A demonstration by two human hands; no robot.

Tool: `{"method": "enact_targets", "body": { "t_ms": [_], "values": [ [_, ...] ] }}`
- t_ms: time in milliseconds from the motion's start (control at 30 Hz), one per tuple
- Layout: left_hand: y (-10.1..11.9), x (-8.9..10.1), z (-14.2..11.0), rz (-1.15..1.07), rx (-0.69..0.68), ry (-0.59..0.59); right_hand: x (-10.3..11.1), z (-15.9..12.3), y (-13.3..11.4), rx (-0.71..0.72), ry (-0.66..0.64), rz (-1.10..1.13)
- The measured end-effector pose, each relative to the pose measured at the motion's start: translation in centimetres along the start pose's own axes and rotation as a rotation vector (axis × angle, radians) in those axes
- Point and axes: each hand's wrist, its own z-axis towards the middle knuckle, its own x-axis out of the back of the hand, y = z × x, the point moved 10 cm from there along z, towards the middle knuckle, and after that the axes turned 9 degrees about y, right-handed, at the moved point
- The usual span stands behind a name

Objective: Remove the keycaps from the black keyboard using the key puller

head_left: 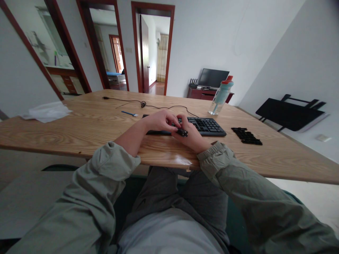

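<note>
Above the front edge of a black keyboard [209, 126], my two hands meet. My left hand [159, 121] comes in from the left with its thumb and fingers pinched at a small black piece with shiny spots [182, 132], its kind unclear. The same piece lies against the fingers of my right hand [191, 135], which are curled round it from the right. My hands cover the keyboard's left and middle part. Some key positions on the keyboard look bare of caps. A group of loose black keycaps [246, 136] lies on the table to the right.
The wooden table [106, 135] holds a blue brush [129, 113] left of the keyboard and a black cable [164, 107] behind it. White tissue [47, 112] lies at the far left. A water bottle [221, 96] with a red lid stands behind the keyboard's right end.
</note>
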Motion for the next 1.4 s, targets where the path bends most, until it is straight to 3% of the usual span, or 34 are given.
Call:
{"method": "enact_targets", "body": {
  "t_ms": [300, 600, 1000, 1200, 1300, 1400],
  "values": [
    [2.3, 0.9, -0.1, 0.115, -0.080, 0.119, 0.0, 0.2, 0.6, -0.017, 0.033, 0.037],
    [5.1, -0.2, -0.5, 0.339, -0.179, 0.054, -0.2, 0.2, 0.9, 0.015, 0.033, 0.043],
    [5.7, -0.4, -0.6, 0.574, -0.189, 0.056, -0.2, 0.1, 1.1, -0.031, 0.030, 0.035],
    [4.9, 0.3, -0.3, 0.520, -0.198, 0.200, -0.2, 0.2, 1.3, -0.012, 0.050, 0.027],
    [3.3, 1.6, 0.0, 0.452, -0.113, 0.309, -0.1, 0.2, 1.1, -0.024, 0.045, 0.007],
    [0.8, 2.5, 0.4, 0.421, -0.003, 0.322, 0.3, 0.1, 0.7, -0.047, 0.030, -0.045]
  ]
}}
